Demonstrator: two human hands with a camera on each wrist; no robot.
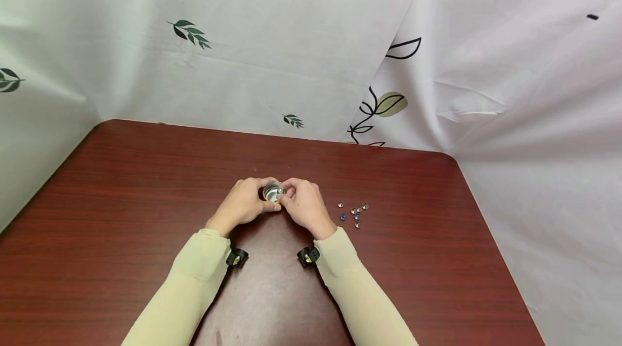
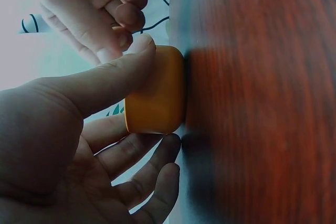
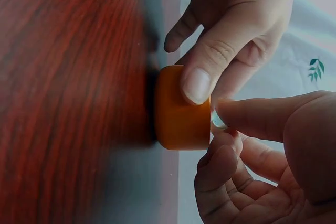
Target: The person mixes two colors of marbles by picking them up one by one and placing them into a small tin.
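Note:
A small orange cup [image 2: 157, 93] with a shiny silvery inside stands upright on the table. My left hand [image 1: 246, 201] holds it around the sides, thumb on the near wall and fingers behind. Over the rim, my right hand [image 1: 305, 203] pinches a small clear glass piece [image 3: 218, 121] between thumb and fingertips. In the right wrist view that piece is right at the cup's mouth, mostly covered by the fingers. What lies at the cup's bottom cannot be made out.
Several small clear glass pieces [image 1: 357, 216] lie loose to the right of my right hand, with one blue piece [image 1: 343, 217] among them. The dark red wooden table [image 1: 146, 189] meets a white patterned curtain [image 1: 252, 65] at its back and sides.

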